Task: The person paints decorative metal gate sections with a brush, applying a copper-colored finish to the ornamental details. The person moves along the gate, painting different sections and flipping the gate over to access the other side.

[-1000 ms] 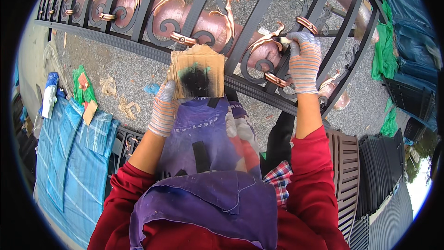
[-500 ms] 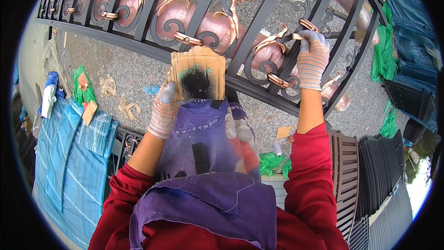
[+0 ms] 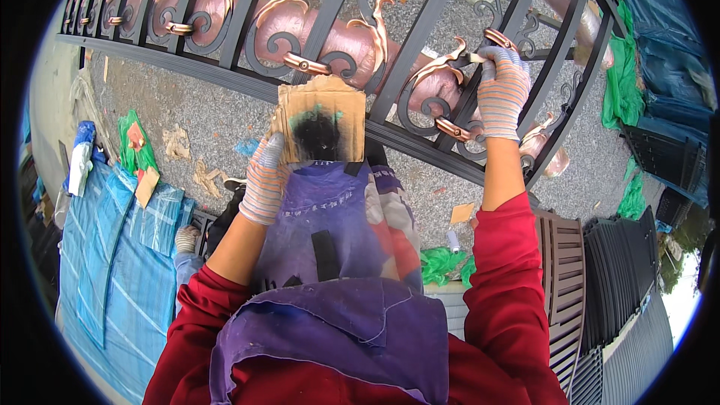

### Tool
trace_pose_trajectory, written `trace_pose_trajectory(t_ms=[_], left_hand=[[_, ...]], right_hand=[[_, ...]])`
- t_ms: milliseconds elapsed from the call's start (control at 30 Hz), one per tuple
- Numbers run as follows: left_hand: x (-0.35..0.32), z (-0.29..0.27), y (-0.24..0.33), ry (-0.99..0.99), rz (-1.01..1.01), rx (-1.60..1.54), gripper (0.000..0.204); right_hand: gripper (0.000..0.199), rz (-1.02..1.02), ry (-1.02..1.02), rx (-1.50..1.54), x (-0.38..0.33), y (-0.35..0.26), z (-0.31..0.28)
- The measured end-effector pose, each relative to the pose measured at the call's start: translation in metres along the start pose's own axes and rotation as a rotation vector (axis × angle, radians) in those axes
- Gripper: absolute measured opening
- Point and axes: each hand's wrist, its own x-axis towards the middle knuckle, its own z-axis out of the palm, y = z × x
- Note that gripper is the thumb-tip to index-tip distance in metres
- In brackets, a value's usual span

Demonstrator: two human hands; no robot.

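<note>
My left hand [image 3: 266,180], in a striped knit glove, grips the left edge of a torn piece of cardboard [image 3: 352,124]. A black smear with green traces covers the cardboard's middle. My right hand [image 3: 502,94], gloved alike, is closed on what looks like a small pale brush [image 3: 472,58], mostly hidden by the fingers. Its tip is at the end of a copper-coloured leaf [image 3: 439,67] on a black metal railing [image 3: 401,49]. Beside that hand are a copper collar [image 3: 500,37] and black scrolls. The railing lies across the far side, its bars carrying more copper leaves and collars.
Pink film-wrapped rolls [image 3: 289,26] lie beneath the railing on grey gravel. At left, another person's gloved hand [image 3: 187,238] is near a blue-wrapped stack [image 3: 112,255]. Brown slatted panels [image 3: 561,277] and black ones stand at right. Green plastic [image 3: 442,264] lies near my legs.
My right hand has shifted slightly left, bringing the brush tip to the leaf end. Another person's gloved hand and dark clothing have appeared at left. My left hand and the cardboard stay put.
</note>
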Motion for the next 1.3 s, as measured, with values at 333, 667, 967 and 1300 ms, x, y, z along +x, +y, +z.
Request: trace_pose_trajectory(t_ms=[333,667,967,1300], left_hand=[[0.003,0.012,-0.006,-0.092,0.086,-0.026,0.046],[0.004,0.062,-0.005,-0.153,0.044,0.061,0.052],[-0.006,0.115,-0.032,-0.239,-0.1,0.119,0.056],[-0.021,0.155,-0.046,-0.262,-0.061,0.159,0.046]], right_hand=[[0.017,0.134,0.103,0.225,-0.016,0.002,-0.007],[0.02,0.522,0.12,0.779,-0.103,0.006,-0.022],[0.023,0.599,0.186,0.749,-0.164,0.042,-0.039],[0.017,0.832,0.264,0.761,-0.212,0.104,-0.068]])
